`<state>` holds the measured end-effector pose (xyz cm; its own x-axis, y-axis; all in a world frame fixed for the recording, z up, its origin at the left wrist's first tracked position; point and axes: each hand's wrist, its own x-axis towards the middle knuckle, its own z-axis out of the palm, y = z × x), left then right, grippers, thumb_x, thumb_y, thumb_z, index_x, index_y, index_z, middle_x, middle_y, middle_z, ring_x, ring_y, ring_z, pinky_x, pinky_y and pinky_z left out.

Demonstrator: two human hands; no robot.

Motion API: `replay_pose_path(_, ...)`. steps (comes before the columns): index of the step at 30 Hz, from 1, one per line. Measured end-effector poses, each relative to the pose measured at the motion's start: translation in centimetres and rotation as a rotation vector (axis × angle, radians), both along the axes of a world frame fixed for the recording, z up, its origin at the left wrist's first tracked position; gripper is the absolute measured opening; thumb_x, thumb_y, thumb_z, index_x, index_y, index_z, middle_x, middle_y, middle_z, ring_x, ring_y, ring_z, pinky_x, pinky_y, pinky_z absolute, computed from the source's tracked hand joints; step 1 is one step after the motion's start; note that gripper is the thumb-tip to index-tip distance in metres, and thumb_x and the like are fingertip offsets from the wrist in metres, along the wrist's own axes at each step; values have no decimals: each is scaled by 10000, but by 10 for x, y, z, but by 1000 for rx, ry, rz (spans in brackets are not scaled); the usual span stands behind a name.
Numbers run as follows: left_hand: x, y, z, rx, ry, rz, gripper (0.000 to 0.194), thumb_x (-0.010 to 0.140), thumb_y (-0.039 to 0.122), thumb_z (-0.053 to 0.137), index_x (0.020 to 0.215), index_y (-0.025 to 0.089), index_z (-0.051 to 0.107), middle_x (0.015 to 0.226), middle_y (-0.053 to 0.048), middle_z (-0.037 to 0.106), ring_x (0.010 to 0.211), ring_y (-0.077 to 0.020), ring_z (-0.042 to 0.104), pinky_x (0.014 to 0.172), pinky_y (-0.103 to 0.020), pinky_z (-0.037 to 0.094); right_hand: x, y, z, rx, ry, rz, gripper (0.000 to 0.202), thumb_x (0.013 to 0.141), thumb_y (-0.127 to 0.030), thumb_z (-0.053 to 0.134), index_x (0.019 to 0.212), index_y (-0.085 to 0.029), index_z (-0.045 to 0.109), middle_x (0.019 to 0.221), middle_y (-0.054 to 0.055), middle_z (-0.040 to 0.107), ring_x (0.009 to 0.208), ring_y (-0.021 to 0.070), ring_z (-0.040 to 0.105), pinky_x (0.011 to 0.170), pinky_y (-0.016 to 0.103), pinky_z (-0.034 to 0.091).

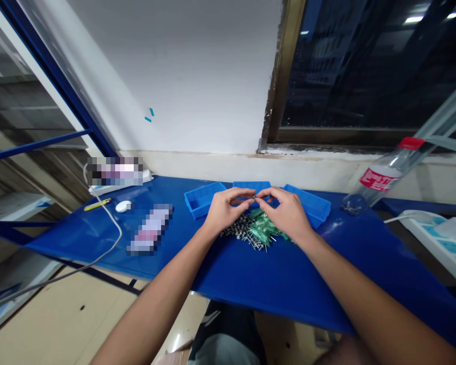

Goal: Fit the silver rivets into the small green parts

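Note:
Above the table's pile, my left hand (228, 207) and my right hand (287, 212) meet at the fingertips. Both are closed in a pinch around one small thin thing, too small to name. Under them lies a heap of silvery metal fasteners (244, 234) with thin shanks, like screws or rivets. Green plastic pieces (262, 230) rest on the heap's right side, partly hidden by my right hand. Behind the hands are three blue plastic bins: a left bin (203, 198), a middle bin (251, 185) and a right bin (312, 205).
The blue table (228, 284) runs along the wall. At left lie a yellow cutter knife (97, 205), a white rounded object (123, 206), a blurred-out flat item (150, 229) and a grey cable (116, 238). A clear bottle (380, 177) with a red cap leans at right.

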<state>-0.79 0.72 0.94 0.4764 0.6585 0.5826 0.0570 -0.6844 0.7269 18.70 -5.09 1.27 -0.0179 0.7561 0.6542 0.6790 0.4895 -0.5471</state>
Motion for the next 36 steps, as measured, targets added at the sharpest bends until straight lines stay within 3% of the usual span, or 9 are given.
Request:
replay_pose_path(5,-9,9,4,136,65,164,155,941,192,663,1038,202,783,1062,-62,796,950,-180,761,867,-322,638,-4,-1,-1,74,-88,75,153,977,-191,613,1029,-244,747,1033,48,781,1014,244,695,926,419,547)
replay_pose_path(11,-39,29,6,288,361,642,188,887,134,634,1001,191,772,1067,-85,774,943,-230,728,924,-364,577,-4,-10,2,24,-388,67,155,967,-337,695,1085,-251,746,1136,66,768,1171,319,606,1011,531,479)
replay_pose_path(16,-45,32,1,243,564,762,172,887,157,635,976,219,768,1059,-92,771,988,-289,726,881,-382,577,1,-7,-1,-123,-421,52,91,949,-348,726,942,-267,768,1034,45,781,1100,311,633,978,539,476)
replay_pose_path(19,-39,28,2,314,526,722,184,913,159,618,1026,213,754,1096,-97,767,1072,-304,706,959,-424,563,2,-4,0,-143,-314,66,161,981,-313,682,849,-267,761,967,26,785,1031,274,660,960,492,493)
replay_pose_path(21,-33,22,5,359,442,618,194,951,187,606,1087,201,743,1138,-99,766,1135,-301,690,1025,-453,543,1,-2,1,-120,-170,53,170,987,-328,671,863,-263,768,972,29,787,992,251,682,940,454,513)
replay_pose_path(26,-11,2,8,191,237,125,378,987,376,671,1333,226,671,1255,-89,758,1074,-238,740,957,-394,601,2,1,0,-129,249,32,224,968,-429,677,970,-251,812,994,52,803,878,235,728,799,395,570)
replay_pose_path(28,-2,-2,4,91,159,31,473,935,381,747,1365,211,649,1166,-88,782,982,-221,763,896,-364,626,2,3,-2,-155,364,63,244,945,-458,702,978,-246,818,996,55,811,876,242,742,808,405,587)
replay_pose_path(31,6,-1,-4,-62,34,4,460,934,337,746,1352,179,638,1012,-85,789,877,-204,772,823,-345,642,1,5,-5,-188,452,89,259,919,-474,732,1006,-244,814,1012,63,813,896,249,755,829,430,613)
replay_pose_path(36,3,7,-9,-184,-90,-11,445,916,324,768,1308,161,633,991,-96,785,916,-211,769,866,-361,640,0,8,-9,-323,602,205,401,801,-442,853,1135,-241,757,1090,82,803,992,259,767,902,462,642)
